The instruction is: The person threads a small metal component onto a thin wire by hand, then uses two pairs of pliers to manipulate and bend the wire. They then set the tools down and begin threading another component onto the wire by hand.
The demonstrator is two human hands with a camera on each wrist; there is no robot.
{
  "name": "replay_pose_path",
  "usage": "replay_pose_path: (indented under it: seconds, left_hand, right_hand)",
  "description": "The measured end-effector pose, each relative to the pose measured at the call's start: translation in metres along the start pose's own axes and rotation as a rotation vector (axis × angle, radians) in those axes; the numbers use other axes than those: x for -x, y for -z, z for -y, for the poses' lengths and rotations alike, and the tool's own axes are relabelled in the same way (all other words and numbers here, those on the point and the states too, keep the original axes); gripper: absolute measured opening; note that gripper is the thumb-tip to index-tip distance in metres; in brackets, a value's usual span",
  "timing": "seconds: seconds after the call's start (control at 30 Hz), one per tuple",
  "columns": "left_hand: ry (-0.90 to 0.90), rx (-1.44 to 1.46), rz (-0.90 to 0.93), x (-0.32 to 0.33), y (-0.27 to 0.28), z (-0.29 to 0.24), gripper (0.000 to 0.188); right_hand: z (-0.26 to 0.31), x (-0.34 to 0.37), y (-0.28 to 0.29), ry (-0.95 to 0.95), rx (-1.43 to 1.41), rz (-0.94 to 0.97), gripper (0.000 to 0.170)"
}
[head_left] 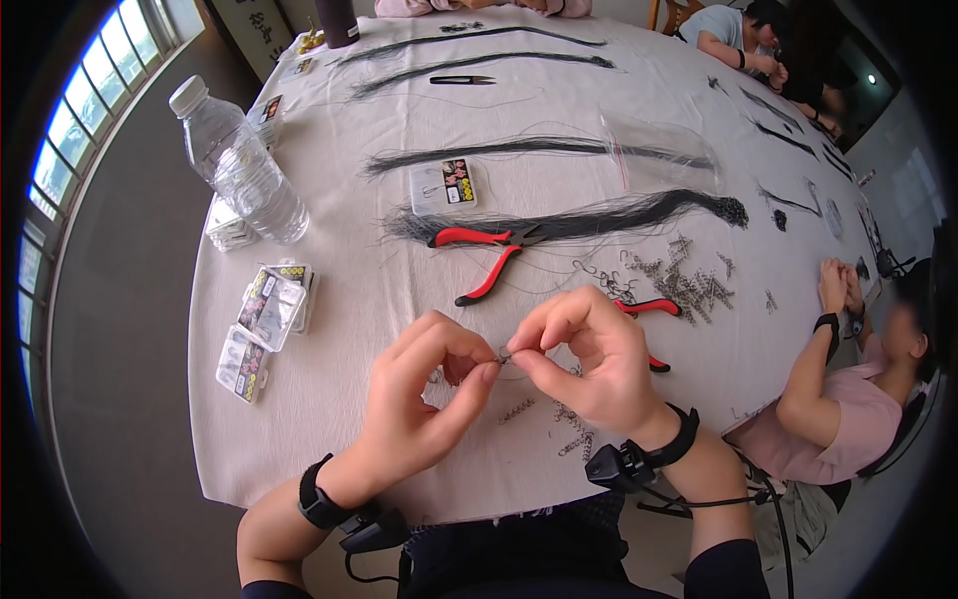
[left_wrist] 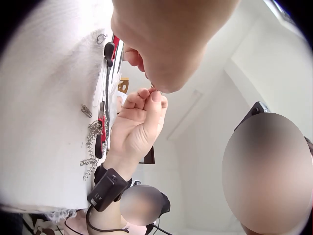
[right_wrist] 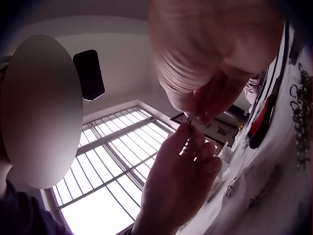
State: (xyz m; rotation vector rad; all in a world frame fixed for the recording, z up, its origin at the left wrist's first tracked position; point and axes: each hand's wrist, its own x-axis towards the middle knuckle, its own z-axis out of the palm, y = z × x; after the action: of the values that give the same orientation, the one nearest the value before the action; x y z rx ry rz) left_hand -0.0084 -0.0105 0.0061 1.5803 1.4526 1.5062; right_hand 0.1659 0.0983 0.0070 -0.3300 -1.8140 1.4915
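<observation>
Both hands meet above the table's near side in the head view. The left hand (head_left: 424, 389) pinches a small dark metal piece (head_left: 505, 358) between thumb and forefinger. The right hand (head_left: 589, 364) pinches the same spot from the other side, its thumb and forefinger almost touching the left fingertips. In the right wrist view a small wire loop (right_wrist: 184, 119) shows between the fingertips, above the left hand (right_wrist: 178, 178). Fingers hide most of the piece. Coiled metal springs (head_left: 574, 429) lie on the cloth below the hands.
Red-handled pliers (head_left: 489, 275) lie beyond the hands, a second red-handled tool (head_left: 654, 306) partly behind the right hand. Bundles of black strands (head_left: 599, 212) cross the table. More springs (head_left: 689, 285) lie right; clear boxes (head_left: 269, 304) and a bottle (head_left: 244, 165) stand left. Other people sit around.
</observation>
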Motion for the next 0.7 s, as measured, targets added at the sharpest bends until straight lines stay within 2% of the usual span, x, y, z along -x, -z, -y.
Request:
replay_pose_path:
  seconds: [0.13, 0.43, 0.5, 0.53, 0.6, 0.63, 0.7]
  left_hand:
    - [-0.009, -0.025, 0.005, -0.0003, 0.0000, -0.0009, 0.007]
    - [0.017, 0.013, -0.018, 0.0002, -0.0011, -0.0008, 0.007]
    - [0.018, 0.020, -0.022, 0.0003, -0.0016, -0.0013, 0.007]
    - [0.019, 0.027, -0.025, 0.0004, -0.0018, -0.0013, 0.007]
    - [0.016, 0.034, -0.029, 0.0008, -0.0025, -0.0008, 0.007]
    - [0.012, 0.041, -0.032, 0.0008, -0.0026, -0.0006, 0.007]
    - [0.013, 0.044, -0.024, 0.0005, -0.0013, -0.0007, 0.007]
  right_hand:
    - [-0.0031, 0.0015, -0.0020, -0.010, -0.002, -0.019, 0.024]
    - [-0.0060, 0.0030, -0.0074, 0.135, 0.137, -0.081, 0.032]
    - [-0.0070, 0.0024, -0.0086, 0.254, 0.186, -0.104, 0.035]
    - [-0.0071, 0.0010, -0.0075, 0.254, 0.186, -0.104, 0.035]
    - [-0.0065, -0.0035, -0.0037, 0.472, 0.356, -0.040, 0.039]
    - [-0.0055, -0.0046, -0.0034, 0.472, 0.356, -0.040, 0.039]
    - [-0.0034, -0.0058, -0.0031, 0.624, 0.544, -0.010, 0.038]
